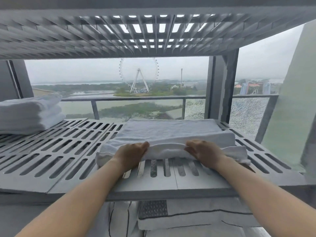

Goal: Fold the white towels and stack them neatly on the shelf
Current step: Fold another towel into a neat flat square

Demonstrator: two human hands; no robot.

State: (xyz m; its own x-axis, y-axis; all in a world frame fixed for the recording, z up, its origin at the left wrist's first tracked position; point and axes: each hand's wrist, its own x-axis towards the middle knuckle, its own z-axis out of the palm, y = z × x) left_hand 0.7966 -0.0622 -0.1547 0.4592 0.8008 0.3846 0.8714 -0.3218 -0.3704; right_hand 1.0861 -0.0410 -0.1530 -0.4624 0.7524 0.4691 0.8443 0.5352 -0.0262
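Observation:
A folded white towel (171, 132) lies flat on the grey slotted shelf (56, 151), right of its middle. My left hand (131, 153) grips the towel's front edge at the left, fingers tucked under the fold. My right hand (202, 151) grips the same front edge further right, fingers curled into the layers. A loose lower layer sticks out at both sides. A second pile of folded white towels (29, 113) sits at the shelf's far left.
Another slotted shelf (119, 36) hangs close overhead. A grey upright post (229, 86) stands behind the towel at the right. Below the shelf lie white linens with dark piping (188, 218). Behind is a window with a balcony railing (136, 99).

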